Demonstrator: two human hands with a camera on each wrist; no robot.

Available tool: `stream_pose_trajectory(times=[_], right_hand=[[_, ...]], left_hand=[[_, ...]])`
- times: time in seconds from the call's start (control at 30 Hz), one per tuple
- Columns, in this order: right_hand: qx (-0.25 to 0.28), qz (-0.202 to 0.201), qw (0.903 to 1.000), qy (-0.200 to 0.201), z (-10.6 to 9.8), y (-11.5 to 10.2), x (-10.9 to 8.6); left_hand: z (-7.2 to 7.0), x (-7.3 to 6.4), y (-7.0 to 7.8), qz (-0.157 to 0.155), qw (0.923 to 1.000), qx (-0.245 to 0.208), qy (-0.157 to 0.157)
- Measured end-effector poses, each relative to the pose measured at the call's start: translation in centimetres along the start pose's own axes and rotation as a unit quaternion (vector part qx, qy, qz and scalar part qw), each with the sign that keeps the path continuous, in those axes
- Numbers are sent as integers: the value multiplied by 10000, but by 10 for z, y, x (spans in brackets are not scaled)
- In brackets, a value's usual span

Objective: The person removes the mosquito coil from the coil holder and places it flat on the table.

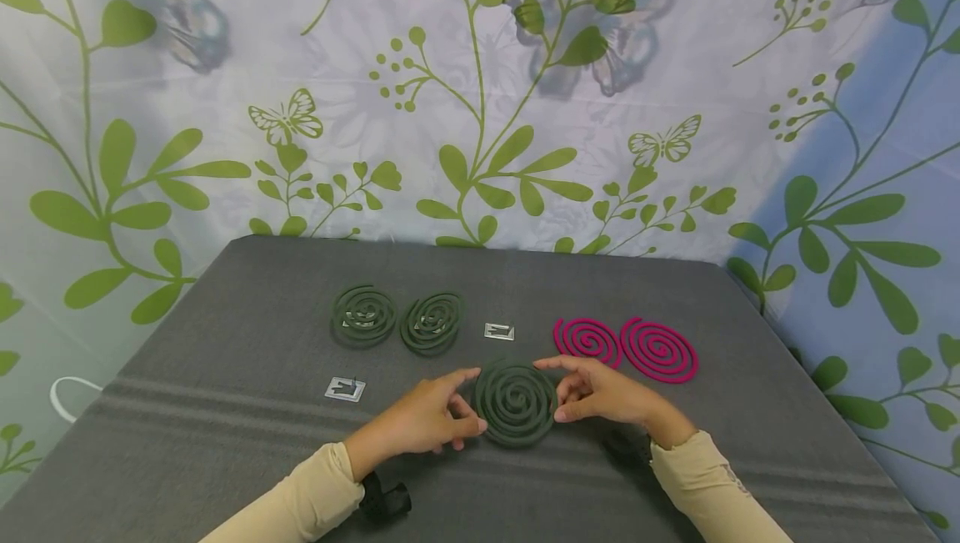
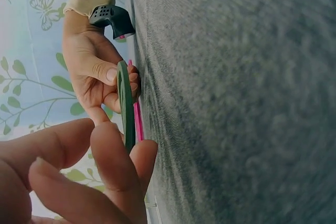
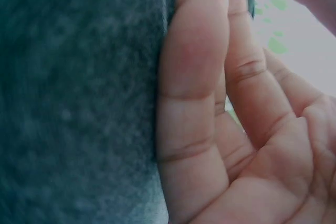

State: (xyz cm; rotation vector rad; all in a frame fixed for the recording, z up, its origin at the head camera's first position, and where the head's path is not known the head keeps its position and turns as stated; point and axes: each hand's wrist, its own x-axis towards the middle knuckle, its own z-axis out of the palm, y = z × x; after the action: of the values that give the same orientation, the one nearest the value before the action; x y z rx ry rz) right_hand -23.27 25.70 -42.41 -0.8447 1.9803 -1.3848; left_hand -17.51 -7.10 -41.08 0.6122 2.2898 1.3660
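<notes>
Between my two hands is a dark green mosquito coil [image 1: 516,404], seen nearly edge-on in the left wrist view, a little above the table. My left hand [image 1: 423,416] holds its left edge with thumb and fingers. On the opposite edge, my right hand [image 1: 603,393] grips it, thumb on top in the left wrist view. The right wrist view shows mostly the right hand's fingers [image 3: 194,72], with only a sliver of the coil. Two more green coils, a left one [image 1: 364,314] and a right one [image 1: 432,322], lie over metal stands farther back.
Two pink coils, one [image 1: 588,339] partly behind my right hand and another [image 1: 660,350], lie at the right. A small metal stand [image 1: 499,331] sits mid-table; another [image 1: 346,389] lies left of my left hand. A patterned curtain [image 1: 480,109] hangs behind the grey table [image 1: 247,443].
</notes>
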Motion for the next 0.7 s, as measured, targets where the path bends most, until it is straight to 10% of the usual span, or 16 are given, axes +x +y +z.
stream_pose_trajectory(times=[0.47, 0.7], right_hand=[[-83, 293, 9995, 102, 2, 2, 1], [-37, 375, 9990, 252, 4, 3, 1]], left_hand=[[10, 30, -65, -111, 9999, 17, -128], [11, 31, -69, -241, 9996, 79, -93]])
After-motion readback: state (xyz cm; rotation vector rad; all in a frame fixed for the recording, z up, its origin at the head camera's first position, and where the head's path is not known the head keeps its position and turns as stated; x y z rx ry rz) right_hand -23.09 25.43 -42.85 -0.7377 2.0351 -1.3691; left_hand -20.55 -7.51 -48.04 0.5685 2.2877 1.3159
